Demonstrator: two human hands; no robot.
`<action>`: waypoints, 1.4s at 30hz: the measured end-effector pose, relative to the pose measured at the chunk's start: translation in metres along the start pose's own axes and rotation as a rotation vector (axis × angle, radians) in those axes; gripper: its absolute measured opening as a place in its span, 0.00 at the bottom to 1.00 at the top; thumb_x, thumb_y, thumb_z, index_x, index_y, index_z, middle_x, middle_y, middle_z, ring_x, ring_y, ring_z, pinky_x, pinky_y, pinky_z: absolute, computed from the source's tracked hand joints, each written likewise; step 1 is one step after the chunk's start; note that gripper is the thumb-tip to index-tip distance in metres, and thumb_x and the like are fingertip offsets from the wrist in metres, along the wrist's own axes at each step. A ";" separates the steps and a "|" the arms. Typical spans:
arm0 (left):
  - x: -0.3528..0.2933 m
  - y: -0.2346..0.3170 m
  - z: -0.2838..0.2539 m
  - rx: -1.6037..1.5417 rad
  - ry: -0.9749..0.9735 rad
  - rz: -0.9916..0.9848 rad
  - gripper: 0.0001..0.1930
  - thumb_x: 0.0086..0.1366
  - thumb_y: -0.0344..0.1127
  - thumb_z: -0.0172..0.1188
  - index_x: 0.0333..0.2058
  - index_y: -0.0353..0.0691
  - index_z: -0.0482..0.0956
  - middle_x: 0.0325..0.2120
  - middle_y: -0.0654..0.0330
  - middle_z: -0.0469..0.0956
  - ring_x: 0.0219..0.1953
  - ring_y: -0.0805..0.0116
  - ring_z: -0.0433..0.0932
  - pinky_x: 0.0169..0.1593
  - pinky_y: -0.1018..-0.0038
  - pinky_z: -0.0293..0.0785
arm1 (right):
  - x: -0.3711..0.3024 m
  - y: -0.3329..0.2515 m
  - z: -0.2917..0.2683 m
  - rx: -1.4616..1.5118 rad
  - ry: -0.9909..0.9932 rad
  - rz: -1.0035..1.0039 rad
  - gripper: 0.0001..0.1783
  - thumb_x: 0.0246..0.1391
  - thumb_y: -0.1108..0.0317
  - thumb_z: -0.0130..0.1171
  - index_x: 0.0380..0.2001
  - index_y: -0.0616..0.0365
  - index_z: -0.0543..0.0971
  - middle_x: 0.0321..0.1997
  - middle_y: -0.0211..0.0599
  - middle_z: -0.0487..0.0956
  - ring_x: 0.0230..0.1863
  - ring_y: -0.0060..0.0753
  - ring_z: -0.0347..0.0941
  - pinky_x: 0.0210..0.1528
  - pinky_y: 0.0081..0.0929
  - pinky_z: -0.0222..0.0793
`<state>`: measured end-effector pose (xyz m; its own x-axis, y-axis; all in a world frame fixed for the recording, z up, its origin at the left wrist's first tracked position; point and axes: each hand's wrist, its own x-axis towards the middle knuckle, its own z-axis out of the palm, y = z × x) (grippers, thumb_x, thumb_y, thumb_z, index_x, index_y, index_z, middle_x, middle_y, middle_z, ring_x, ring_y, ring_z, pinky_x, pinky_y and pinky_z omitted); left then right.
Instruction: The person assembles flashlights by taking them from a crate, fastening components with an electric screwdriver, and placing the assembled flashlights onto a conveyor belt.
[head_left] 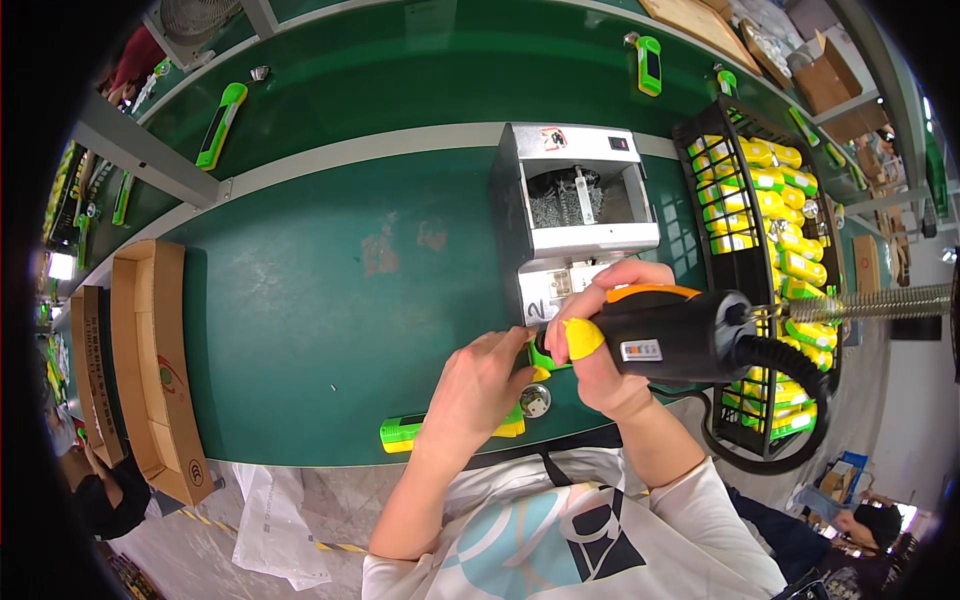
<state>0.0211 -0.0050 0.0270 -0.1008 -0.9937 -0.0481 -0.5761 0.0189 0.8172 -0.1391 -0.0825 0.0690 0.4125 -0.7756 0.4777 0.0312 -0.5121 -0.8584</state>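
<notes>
My right hand (600, 350) is wrapped around a black electric screwdriver (680, 335) with an orange lever; a yellow cover sits on one finger. The tool lies nearly level, its tip end pointing left toward my left hand (480, 385). The left fingers are closed at a small green and yellow casing (543, 356), mostly hidden between the hands. Just below it is a round silver part (536, 401). Another green and yellow casing (402, 433) lies at the table's near edge, partly covered by my left wrist.
Beyond the tool stands a metal screw feeder (585, 240) with loose screws inside. A black rack (740, 270) full of yellow-green casings is at right, beside the tool's spring (880, 303) and cable (815, 420). A long cardboard box (150, 370) sits at left on the green table (310, 330).
</notes>
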 end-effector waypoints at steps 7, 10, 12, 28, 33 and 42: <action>-0.001 0.002 0.003 -0.006 0.064 -0.037 0.19 0.56 0.28 0.72 0.48 0.36 0.83 0.39 0.50 0.83 0.44 0.47 0.83 0.49 0.56 0.80 | -0.009 0.002 0.005 0.040 -0.023 0.022 0.23 0.65 0.73 0.63 0.49 0.55 0.57 0.28 0.39 0.78 0.25 0.30 0.77 0.31 0.30 0.78; 0.000 -0.004 0.002 0.002 0.090 -0.050 0.17 0.56 0.29 0.73 0.45 0.37 0.86 0.40 0.53 0.84 0.46 0.50 0.83 0.50 0.58 0.80 | -0.009 0.004 0.007 0.171 -0.045 -0.005 0.26 0.59 0.78 0.66 0.49 0.56 0.59 0.32 0.41 0.81 0.31 0.32 0.80 0.36 0.31 0.79; -0.001 -0.002 -0.003 0.063 0.064 -0.057 0.16 0.56 0.30 0.73 0.44 0.37 0.87 0.40 0.54 0.85 0.46 0.51 0.82 0.50 0.58 0.80 | -0.012 0.003 0.009 0.198 -0.059 -0.007 0.27 0.56 0.79 0.67 0.49 0.56 0.60 0.34 0.42 0.81 0.33 0.32 0.81 0.38 0.30 0.79; 0.002 0.005 -0.001 0.057 0.075 0.015 0.20 0.53 0.28 0.76 0.47 0.38 0.87 0.35 0.55 0.85 0.35 0.58 0.81 0.41 0.64 0.80 | 0.022 -0.046 -0.041 0.367 0.326 -0.155 0.28 0.68 0.53 0.66 0.54 0.52 0.60 0.23 0.35 0.75 0.20 0.31 0.73 0.27 0.31 0.76; 0.002 0.009 -0.003 0.069 0.068 -0.010 0.20 0.53 0.27 0.75 0.47 0.38 0.87 0.37 0.54 0.85 0.37 0.57 0.82 0.43 0.64 0.81 | 0.023 -0.035 -0.041 0.392 0.294 -0.135 0.27 0.68 0.53 0.66 0.52 0.53 0.60 0.24 0.35 0.75 0.22 0.29 0.73 0.28 0.31 0.76; 0.005 0.010 -0.004 0.055 0.048 -0.031 0.20 0.54 0.27 0.74 0.48 0.38 0.87 0.37 0.54 0.85 0.39 0.56 0.82 0.45 0.65 0.82 | 0.022 -0.025 -0.040 0.342 0.270 -0.135 0.25 0.66 0.55 0.66 0.51 0.54 0.63 0.24 0.38 0.76 0.19 0.35 0.73 0.26 0.35 0.74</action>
<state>0.0186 -0.0098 0.0370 -0.0439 -0.9981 -0.0437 -0.6220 -0.0070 0.7830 -0.1674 -0.1016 0.1079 0.1335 -0.8019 0.5824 0.3860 -0.4991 -0.7758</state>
